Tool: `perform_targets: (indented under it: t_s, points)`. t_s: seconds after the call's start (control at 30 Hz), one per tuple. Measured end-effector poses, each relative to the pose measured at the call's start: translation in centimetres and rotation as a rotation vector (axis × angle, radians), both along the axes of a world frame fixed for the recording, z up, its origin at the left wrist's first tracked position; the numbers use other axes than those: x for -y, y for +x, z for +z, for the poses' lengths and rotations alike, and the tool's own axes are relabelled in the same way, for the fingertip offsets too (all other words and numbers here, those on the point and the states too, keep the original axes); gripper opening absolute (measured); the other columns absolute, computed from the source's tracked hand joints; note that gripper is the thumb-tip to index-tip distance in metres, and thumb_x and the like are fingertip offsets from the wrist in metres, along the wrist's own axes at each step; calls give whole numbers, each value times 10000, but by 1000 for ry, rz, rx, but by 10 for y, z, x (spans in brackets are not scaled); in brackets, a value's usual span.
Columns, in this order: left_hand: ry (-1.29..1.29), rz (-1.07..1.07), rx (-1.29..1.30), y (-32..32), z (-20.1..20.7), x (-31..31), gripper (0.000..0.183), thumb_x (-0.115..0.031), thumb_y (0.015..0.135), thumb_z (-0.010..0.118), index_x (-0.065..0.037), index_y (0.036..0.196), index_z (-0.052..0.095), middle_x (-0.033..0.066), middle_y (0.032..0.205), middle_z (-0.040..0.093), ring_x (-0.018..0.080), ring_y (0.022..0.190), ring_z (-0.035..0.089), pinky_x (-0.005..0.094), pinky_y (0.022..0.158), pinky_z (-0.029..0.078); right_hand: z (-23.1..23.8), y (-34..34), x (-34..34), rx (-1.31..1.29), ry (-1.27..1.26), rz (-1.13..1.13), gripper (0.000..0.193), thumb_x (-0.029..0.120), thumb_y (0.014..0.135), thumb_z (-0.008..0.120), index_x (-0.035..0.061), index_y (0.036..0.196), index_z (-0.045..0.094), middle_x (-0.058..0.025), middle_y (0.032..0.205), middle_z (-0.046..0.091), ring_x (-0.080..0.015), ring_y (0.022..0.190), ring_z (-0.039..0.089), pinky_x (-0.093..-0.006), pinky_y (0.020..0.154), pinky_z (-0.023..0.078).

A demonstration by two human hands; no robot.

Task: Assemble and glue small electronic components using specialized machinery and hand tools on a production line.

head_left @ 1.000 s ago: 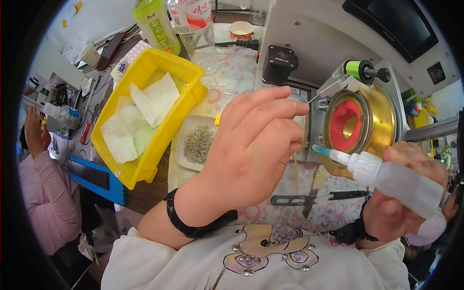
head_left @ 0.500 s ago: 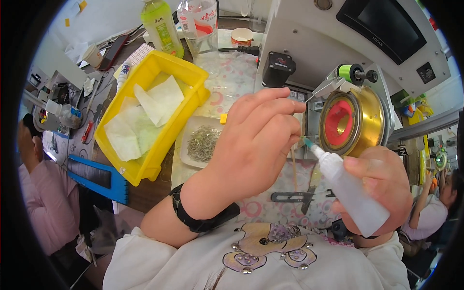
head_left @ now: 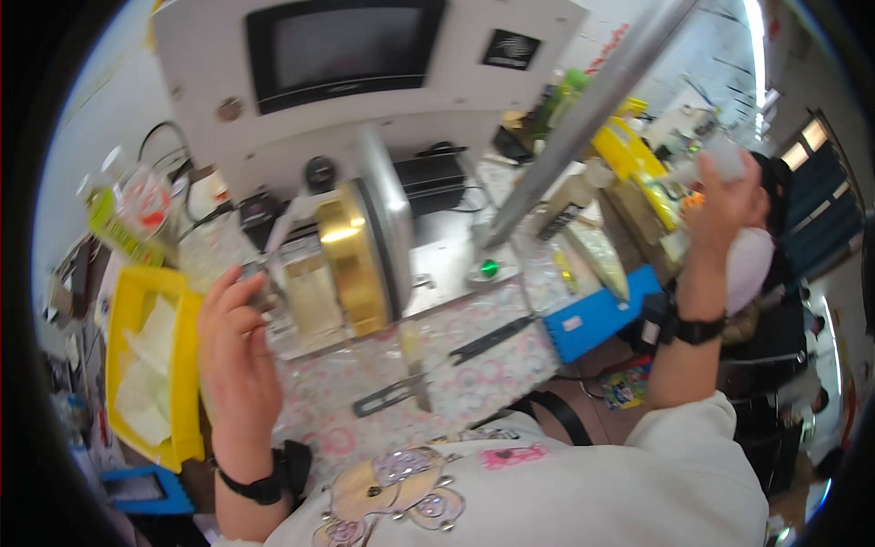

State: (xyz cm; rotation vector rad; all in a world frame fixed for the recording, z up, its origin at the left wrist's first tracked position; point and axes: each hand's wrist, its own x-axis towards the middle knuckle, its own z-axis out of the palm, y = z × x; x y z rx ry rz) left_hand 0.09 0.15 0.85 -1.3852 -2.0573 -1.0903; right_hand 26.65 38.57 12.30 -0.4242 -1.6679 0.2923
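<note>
Raised at the right, my right hand grips a whitish squeeze bottle. My left hand stands beside the yellow tray, its fingers curled and blurred. A small dark thing shows at its fingertips, too smeared to name. To the right of that hand is a gold spool on the machine. In front of the spool, a long black flat tool and a grey slotted tool lie on the pink-patterned table cover.
A blue tray lies right of the cover. A slanting metal post rises between the machine and my right hand. Drink bottles stand at the far left. A person sits beyond my right arm.
My view has swung to the right. The right hand has carried the squeeze bottle away from the left hand, up and far right. The left hand is now apart from it, left of the spool.
</note>
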Motion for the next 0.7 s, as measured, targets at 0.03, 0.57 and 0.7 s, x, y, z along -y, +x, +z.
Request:
perform_targets:
  t_s: [0.03,0.57,0.7]
  points:
    - [-2,8,25,3,2,2,78,-50,887,436,-14,824,465,177,1104,567,391,1134,483,435,943,373,-4,-1,-15,10,-21,-12,385,111,826,644,27,1139,438,-69,997,552,-136,886,555,-259,724,467]
    - [30,5,95,-2,-13,-5,90,-45,909,400,-20,836,447,168,1133,563,379,1186,454,431,985,340,-24,-39,-25,328,2,-153,443,268,767,694,24,1074,489,-126,978,590,-237,857,581,-325,753,463]
    - [33,22,88,-2,-12,-1,117,-71,913,403,-18,820,451,174,1134,564,379,1180,460,426,986,336,-58,-40,61,401,267,-20,233,44,689,671,47,896,565,-97,825,577,-268,775,559,-355,706,454]
